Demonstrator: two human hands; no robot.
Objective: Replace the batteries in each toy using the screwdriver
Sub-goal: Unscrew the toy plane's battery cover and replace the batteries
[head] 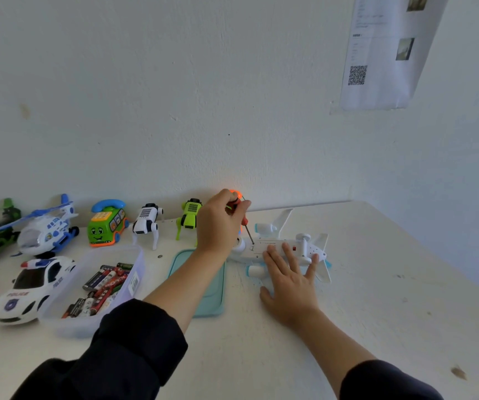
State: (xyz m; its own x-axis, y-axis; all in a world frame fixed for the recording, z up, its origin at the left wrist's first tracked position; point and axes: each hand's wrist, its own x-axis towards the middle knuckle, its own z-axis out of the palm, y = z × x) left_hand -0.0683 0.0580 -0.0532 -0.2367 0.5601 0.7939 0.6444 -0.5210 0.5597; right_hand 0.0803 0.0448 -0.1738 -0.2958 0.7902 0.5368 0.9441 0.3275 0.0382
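A white table [377,284] carries an upturned white toy airplane [284,246] near its far edge, right of a teal lid [212,287]. The right hand [290,281] lies flat, fingers spread, pressing the plane's belly. The left hand [218,223] grips a red-handled screwdriver [245,226], tip set on the belly. A clear tub of batteries [102,287] sits left, beside a police car [30,287].
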